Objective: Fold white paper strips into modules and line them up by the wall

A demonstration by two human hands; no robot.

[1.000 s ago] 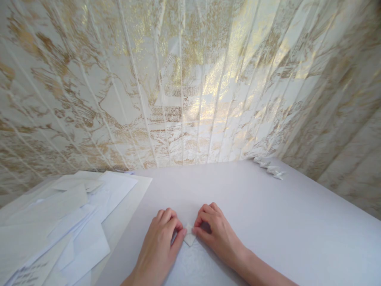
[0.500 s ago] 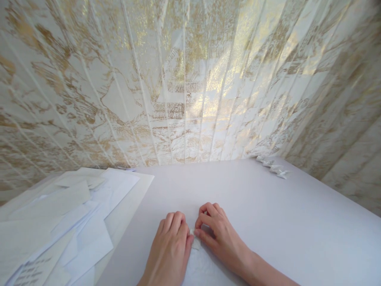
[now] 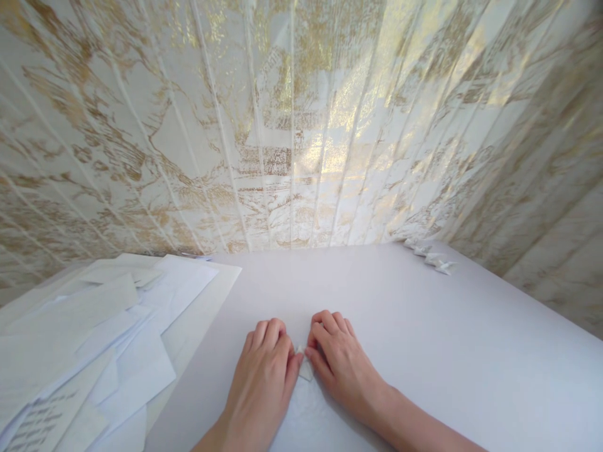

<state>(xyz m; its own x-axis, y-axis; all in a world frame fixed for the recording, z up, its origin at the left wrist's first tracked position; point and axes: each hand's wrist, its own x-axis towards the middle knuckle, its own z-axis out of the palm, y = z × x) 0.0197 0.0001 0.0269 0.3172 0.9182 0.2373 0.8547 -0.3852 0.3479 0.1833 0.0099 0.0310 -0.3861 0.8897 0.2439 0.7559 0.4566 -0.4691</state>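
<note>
Between my two hands is a small folded piece of white paper [image 3: 306, 370], low over the white tabletop near the middle. My left hand [image 3: 269, 361] is closed, its thumb and fingertips pinching the paper's left side. From the right, my right hand [image 3: 335, 348] grips the same paper between thumb and curled forefinger. Much of the paper is hidden by the fingers, so its full folded shape cannot be made out.
A heap of loose white paper sheets [image 3: 141, 358], one with dark writing, covers the table's left side. Several small folded paper figures [image 3: 436, 260] stand in a row at the far right edge. A gold-patterned curtain [image 3: 282, 125] hangs behind the white table [image 3: 424, 339].
The view has tilted down slightly, so everything sits a little higher. My right thumb and fingers have closed further together at the paper; both hands still hold it.
</note>
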